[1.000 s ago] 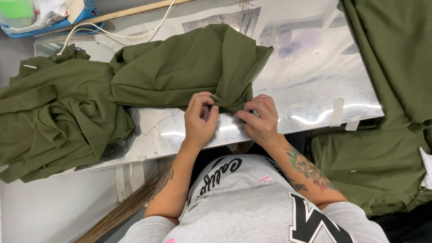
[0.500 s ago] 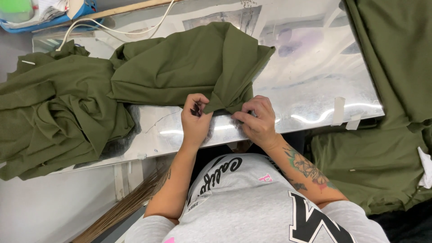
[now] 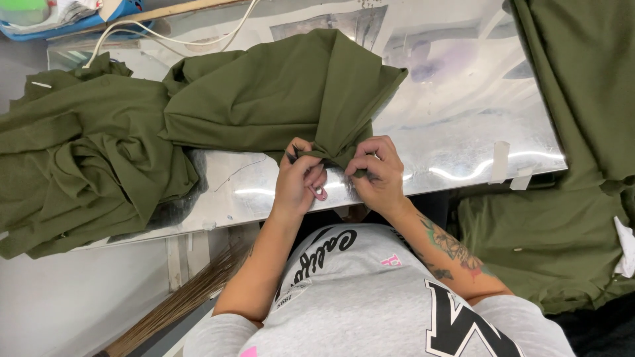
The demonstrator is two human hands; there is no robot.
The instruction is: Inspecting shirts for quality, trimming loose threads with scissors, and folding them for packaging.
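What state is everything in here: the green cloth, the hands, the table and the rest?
Left hand: closed, pinching the cloth's gathered edge; a small pink tool shows under its fingers.
Right hand: closed, pinching the same edge.
Green garment: bunched on the table, one corner pulled to the hands.
Green pile: crumpled, heaped at the table's end.
Metal table: shiny, with tape strips near its front edge.
White cable: slack, curving across the back.

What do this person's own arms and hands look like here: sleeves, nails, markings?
Both forearms are bare; short grey sleeves of a grey top with black lettering end above the elbows. The right forearm carries a multicoloured tattoo, and a small dark mark shows on the left forearm near the elbow. The left hand has long dark nails. The right hand shows no rings or gloves.
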